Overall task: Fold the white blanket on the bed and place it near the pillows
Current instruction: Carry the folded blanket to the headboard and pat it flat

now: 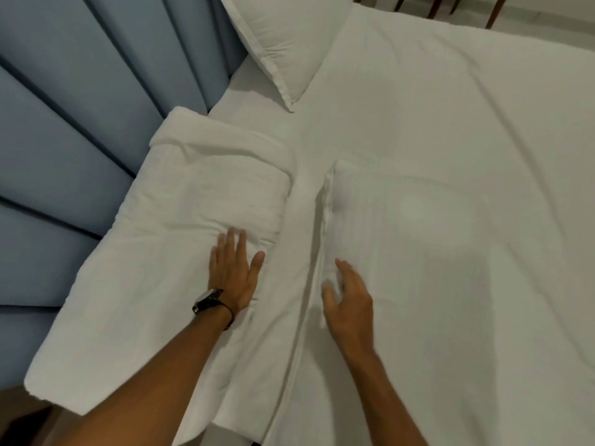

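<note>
A blue padded headboard (64,130), ribbed in wide panels, fills the far left, well beyond the person's left hand (232,272). Against it lies the folded white blanket (154,252), a thick oblong bundle resting on the bed (467,156) along the headboard side, its near corner hanging over the mattress edge toward the camera. The left hand lies flat on top of the blanket near its right-hand edge, palm down, fingers spread and open, gripping nothing. A dark wristwatch (207,300) sits on that wrist, just behind the hand.

Ahead of the left hand and farther up the bed, a white pillow (286,43) leans against the headboard, its pointed corner aimed toward the blanket's far end; a strip of bare sheet separates the two. Between the hands, a long raised seam or fold in the bedcover (325,214) runs from near the camera up toward the pillow.

The right hand (346,300) hovers or rests just to the right of that seam, fingers loosely curled and apart, holding nothing; whether it touches the cover cannot be told, as the fingers are blurred. To the right of that hand stretches smooth white bedding, and beyond it, at the top edge, dark wooden chair legs (492,11) stand on a pale floor.
</note>
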A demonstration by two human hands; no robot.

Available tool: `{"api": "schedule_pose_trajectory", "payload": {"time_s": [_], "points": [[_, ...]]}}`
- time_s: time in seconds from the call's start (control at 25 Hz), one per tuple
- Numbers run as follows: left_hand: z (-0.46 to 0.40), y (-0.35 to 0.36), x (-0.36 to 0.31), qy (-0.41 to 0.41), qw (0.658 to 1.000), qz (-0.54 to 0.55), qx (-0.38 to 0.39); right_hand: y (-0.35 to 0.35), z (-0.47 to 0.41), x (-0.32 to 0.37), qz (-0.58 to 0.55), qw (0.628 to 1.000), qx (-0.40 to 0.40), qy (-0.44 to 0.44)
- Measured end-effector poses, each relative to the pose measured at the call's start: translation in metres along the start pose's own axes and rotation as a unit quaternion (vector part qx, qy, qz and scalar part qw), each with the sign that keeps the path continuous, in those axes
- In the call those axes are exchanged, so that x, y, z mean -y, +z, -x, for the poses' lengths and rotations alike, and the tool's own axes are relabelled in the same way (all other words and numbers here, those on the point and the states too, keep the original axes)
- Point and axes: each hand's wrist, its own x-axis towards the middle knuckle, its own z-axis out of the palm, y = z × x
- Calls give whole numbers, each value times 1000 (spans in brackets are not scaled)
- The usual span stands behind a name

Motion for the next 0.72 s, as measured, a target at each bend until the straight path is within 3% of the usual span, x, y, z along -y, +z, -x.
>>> {"api": "schedule_pose_trajectory", "payload": {"time_s": [0.12, 0.24, 0.36, 0.44, 0.56, 0.72], "points": [[19, 34, -80, 81, 990, 79, 81, -75, -17, -46, 93, 994, -41, -41], [42, 74, -149, 69, 974, 162, 143, -145, -19, -101, 144, 988, -15, 62], [60, 87, -188, -25, 962, 256, 90, -199, -6, -147, 71, 970, 53, 224], [73, 84, -192, -95, 947, 298, 77, -221, 7, -170, 4, 961, 83, 263], [92, 81, -181, -192, 917, 332, 107, -223, 24, -179, -99, 943, 92, 305], [99, 78, -179, -156, 931, 320, 84, -200, 33, -163, -119, 958, 92, 245]]}}
